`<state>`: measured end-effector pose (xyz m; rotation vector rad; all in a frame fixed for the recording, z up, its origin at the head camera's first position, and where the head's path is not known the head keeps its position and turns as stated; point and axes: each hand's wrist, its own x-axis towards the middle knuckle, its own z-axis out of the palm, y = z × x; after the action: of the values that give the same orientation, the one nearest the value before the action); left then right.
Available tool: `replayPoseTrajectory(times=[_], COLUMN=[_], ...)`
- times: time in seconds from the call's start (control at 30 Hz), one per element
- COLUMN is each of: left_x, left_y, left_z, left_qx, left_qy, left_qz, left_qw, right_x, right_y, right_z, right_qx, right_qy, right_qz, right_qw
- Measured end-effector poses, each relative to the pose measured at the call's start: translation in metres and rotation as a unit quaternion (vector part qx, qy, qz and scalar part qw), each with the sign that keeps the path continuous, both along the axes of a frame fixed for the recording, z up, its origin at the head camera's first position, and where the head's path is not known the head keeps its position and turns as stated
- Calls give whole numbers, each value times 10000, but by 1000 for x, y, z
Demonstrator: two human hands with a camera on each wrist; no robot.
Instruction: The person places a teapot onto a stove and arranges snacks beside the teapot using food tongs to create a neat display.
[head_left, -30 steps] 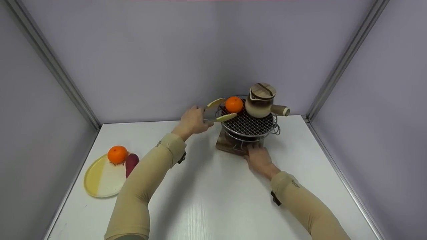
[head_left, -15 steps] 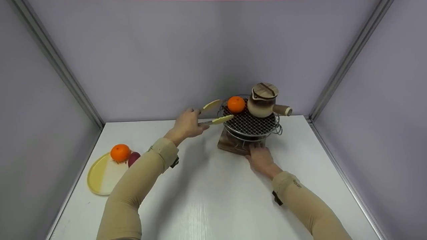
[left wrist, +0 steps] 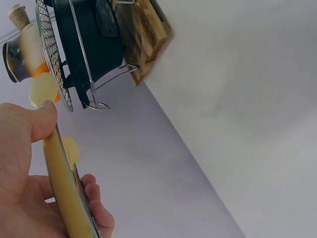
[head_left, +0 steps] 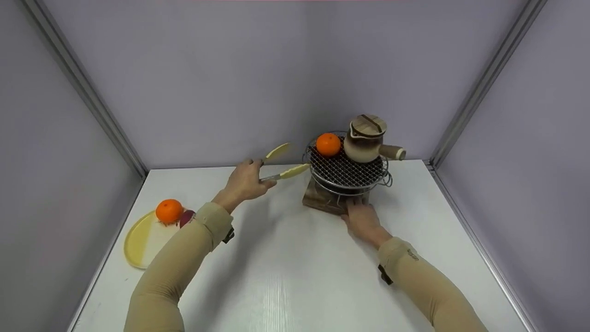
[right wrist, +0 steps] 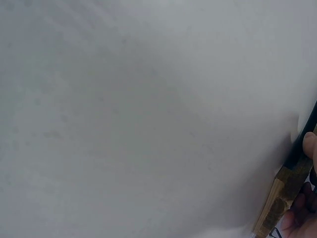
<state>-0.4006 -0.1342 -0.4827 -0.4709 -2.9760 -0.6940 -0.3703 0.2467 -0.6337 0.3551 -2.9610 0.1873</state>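
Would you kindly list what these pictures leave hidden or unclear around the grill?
- Head view: purple vegetable on the plate, mostly behind the left sleeve.
- Right wrist view: right hand and wooden base, cut off by the frame edge.
- Left wrist view: orange, largely hidden by the tongs.

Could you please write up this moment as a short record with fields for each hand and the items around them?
left hand: grips yellow tongs, tips apart, empty
right hand: rests against wooden base of the stove
grill mesh: holds an orange and a clay pot with lid
yellow plate: second orange, dark red item beside it
surface: white table
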Motion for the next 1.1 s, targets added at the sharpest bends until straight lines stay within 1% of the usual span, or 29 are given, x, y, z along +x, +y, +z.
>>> replayPoseTrajectory(times=[0.2,0.33,0.53,0.77,0.93,1.1], left_x=[6,11,17,24,28,31], left_y=[-16,-28,-48,-66,-74,-82], left_z=[-8,-15,-26,-37,-41,-43], left_qx=[103,32,-68,117,173,152], left_qy=[-8,-72,-146,-232,-330,-392], left_qz=[47,41,182,385,513,565], left_qw=[9999,10000,9997,9989,9980,9975], right_x=[3,5,3,0,-2,0], right_y=[0,0,2,3,3,2], right_z=[1,2,1,4,2,1], right_qx=[-38,-151,-68,-33,6,-10], right_qy=[2,44,4,-97,-104,-79], right_qz=[26,73,61,41,35,35], right_qw=[10000,9998,10000,9999,9999,10000])
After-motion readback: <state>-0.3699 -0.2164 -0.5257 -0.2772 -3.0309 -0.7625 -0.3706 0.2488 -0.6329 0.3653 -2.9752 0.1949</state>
